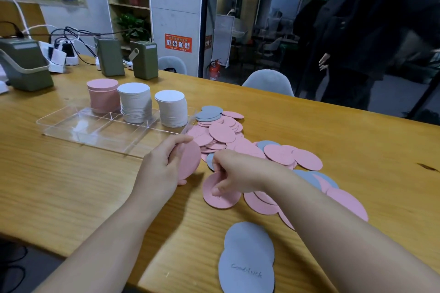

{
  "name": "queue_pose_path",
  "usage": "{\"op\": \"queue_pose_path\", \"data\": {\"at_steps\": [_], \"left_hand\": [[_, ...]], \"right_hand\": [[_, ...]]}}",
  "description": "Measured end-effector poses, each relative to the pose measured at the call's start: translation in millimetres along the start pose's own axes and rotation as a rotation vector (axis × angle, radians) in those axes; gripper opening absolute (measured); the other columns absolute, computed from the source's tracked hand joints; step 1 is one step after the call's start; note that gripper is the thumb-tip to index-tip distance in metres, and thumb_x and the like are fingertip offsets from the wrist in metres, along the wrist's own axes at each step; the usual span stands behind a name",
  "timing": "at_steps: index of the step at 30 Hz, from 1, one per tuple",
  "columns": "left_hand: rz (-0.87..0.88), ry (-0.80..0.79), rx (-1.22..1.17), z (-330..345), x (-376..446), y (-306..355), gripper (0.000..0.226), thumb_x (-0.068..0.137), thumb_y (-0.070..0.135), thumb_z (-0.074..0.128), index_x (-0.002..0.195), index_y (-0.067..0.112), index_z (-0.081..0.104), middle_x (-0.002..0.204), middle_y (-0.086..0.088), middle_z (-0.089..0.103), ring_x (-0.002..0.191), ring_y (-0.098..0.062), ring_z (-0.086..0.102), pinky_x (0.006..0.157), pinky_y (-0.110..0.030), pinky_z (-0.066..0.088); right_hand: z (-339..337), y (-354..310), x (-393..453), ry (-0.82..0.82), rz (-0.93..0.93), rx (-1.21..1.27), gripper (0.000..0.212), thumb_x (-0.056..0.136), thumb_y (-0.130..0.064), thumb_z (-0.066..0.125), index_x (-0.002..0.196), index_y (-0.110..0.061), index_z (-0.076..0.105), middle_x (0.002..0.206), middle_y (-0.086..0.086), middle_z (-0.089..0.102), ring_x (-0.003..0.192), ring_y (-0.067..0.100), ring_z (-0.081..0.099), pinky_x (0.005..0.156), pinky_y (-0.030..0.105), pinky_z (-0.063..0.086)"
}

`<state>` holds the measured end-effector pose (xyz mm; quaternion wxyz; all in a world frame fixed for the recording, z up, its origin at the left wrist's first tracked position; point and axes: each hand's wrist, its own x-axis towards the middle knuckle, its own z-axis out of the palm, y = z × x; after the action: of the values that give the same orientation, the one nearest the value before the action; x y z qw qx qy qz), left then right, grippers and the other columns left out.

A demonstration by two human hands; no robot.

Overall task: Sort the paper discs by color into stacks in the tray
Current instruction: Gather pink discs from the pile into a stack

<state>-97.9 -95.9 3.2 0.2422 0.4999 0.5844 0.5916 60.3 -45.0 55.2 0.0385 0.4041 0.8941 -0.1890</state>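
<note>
While your left hand [164, 164] clamps a small sheaf of pink discs [189, 160] on edge, your right hand [234, 173] pinches one pink disc [221, 194] flat on the wooden table [71, 185], just right of that sheaf. Lift its rim, slide it flush against the held ones. Thin, matte, round paper, so square the edges before heading to the clear tray [100, 131] beyond your grip, pink stack [102, 96] at its far-left.

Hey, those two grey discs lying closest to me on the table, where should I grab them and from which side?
The two grey discs lie flat and overlapped, the nearer one seemingly reaching the table edge. Probably best to come from the near side: thumb on top, fingers under that rim, then pinch. Elsewhere they sit flush on wood, leaving no grip.
</note>
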Motion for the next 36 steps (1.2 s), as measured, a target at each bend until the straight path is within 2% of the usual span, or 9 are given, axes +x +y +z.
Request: {"op": "queue_pose_path", "data": {"at_steps": [5, 9, 13, 16, 19, 22, 27, 30, 36], "left_hand": [[0.044, -0.024, 0.002, 0, -1, 0, 0.027, 0.098, 0.021, 0.047, 0.097, 0.042, 0.064, 0.089, 0.031, 0.059, 0.081, 0.005, 0.057, 0.055, -0.033, 0.059], [0.158, -0.068, 0.033, 0, -3, 3, 0.017, 0.089, 0.04, 0.046, 0.096, 0.041, 0.062, 0.092, 0.023, 0.065, 0.084, 0.003, 0.058, 0.067, -0.008, 0.047], [0.115, -0.175, -0.003, 1, -2, -2, 0.029, 0.071, 0.059, 0.059, 0.099, 0.049, 0.061, 0.095, 0.022, 0.065, 0.086, -0.009, 0.063, 0.073, -0.032, 0.055], [0.192, -0.228, 0.07, 2, -2, -4, 0.036, 0.074, 0.04, 0.064, 0.106, 0.052, 0.055, 0.11, 0.024, 0.062, 0.106, 0.0, 0.057, 0.087, -0.014, 0.043], [0.207, -0.267, 0.105, 4, -3, -3, 0.041, 0.079, 0.027, 0.056, 0.11, 0.053, 0.053, 0.118, 0.022, 0.059, 0.115, 0.0, 0.052, 0.092, -0.011, 0.037], [0.195, -0.269, 0.099, 4, -4, -1, 0.044, 0.084, 0.021, 0.054, 0.111, 0.056, 0.053, 0.115, 0.03, 0.058, 0.113, 0.004, 0.051, 0.09, -0.007, 0.036], [0.176, -0.26, 0.032, 4, -7, 5, 0.063, 0.093, 0.002, 0.054, 0.101, 0.065, 0.055, 0.111, 0.035, 0.056, 0.108, -0.004, 0.056, 0.077, -0.012, 0.048], [0.107, -0.234, -0.055, 5, -8, 8, 0.062, 0.094, 0.004, 0.052, 0.095, 0.066, 0.057, 0.114, 0.028, 0.055, 0.101, -0.015, 0.058, 0.056, -0.027, 0.056], [0.09, -0.218, -0.058, 6, -7, 9, 0.065, 0.093, 0.003, 0.051, 0.094, 0.068, 0.057, 0.109, 0.036, 0.054, 0.097, -0.013, 0.058, 0.053, -0.028, 0.056]], "right_hand": [[4, 10, 1, 0.172, -0.075, 0.112, 0.023, 0.082, -0.017, 0.068, 0.081, -0.015, 0.045, 0.072, -0.008, 0.043, 0.068, 0.012, 0.038, 0.054, 0.022, 0.028], [16, 13, 2, 0.377, -0.09, 0.315, 0.016, 0.087, -0.017, 0.062, 0.083, -0.02, 0.047, 0.074, -0.013, 0.051, 0.07, 0.011, 0.051, 0.062, 0.024, 0.04], [27, 10, 4, 0.511, -0.009, 0.557, 0.016, 0.089, -0.02, 0.061, 0.079, -0.022, 0.047, 0.079, -0.002, 0.063, 0.065, 0.015, 0.064, 0.068, 0.032, 0.051], [34, 11, 5, 0.546, 0.017, 0.644, 0.014, 0.086, -0.023, 0.061, 0.076, -0.026, 0.051, 0.074, -0.005, 0.066, 0.068, 0.013, 0.067, 0.074, 0.043, 0.055], [27, 18, 4, 0.555, 0.003, 0.55, 0.014, 0.086, -0.022, 0.063, 0.075, -0.025, 0.057, 0.065, -0.015, 0.061, 0.061, 0.0, 0.057, 0.064, 0.021, 0.049], [11, 37, 2, 0.622, 0.045, 0.346, 0.007, 0.089, -0.024, 0.06, 0.093, -0.019, 0.063, 0.09, -0.01, 0.062, 0.084, 0.007, 0.054, 0.074, 0.021, 0.041], [-2, 62, 6, 0.424, 0.27, 0.109, 0.059, 0.09, -0.041, 0.056, 0.14, -0.016, 0.038, 0.134, 0.002, 0.048, 0.128, 0.023, 0.027, 0.1, 0.034, 0.031], [-5, 64, 9, 0.312, 0.287, 0.17, 0.051, 0.087, -0.047, 0.057, 0.129, -0.02, 0.047, 0.121, 0.007, 0.052, 0.125, 0.022, 0.028, 0.092, 0.037, 0.036], [-3, 61, 12, 0.267, 0.192, 0.08, 0.047, 0.078, -0.052, 0.065, 0.099, -0.011, 0.055, 0.102, 0.004, 0.056, 0.103, 0.02, 0.034, 0.08, 0.034, 0.037]]}}
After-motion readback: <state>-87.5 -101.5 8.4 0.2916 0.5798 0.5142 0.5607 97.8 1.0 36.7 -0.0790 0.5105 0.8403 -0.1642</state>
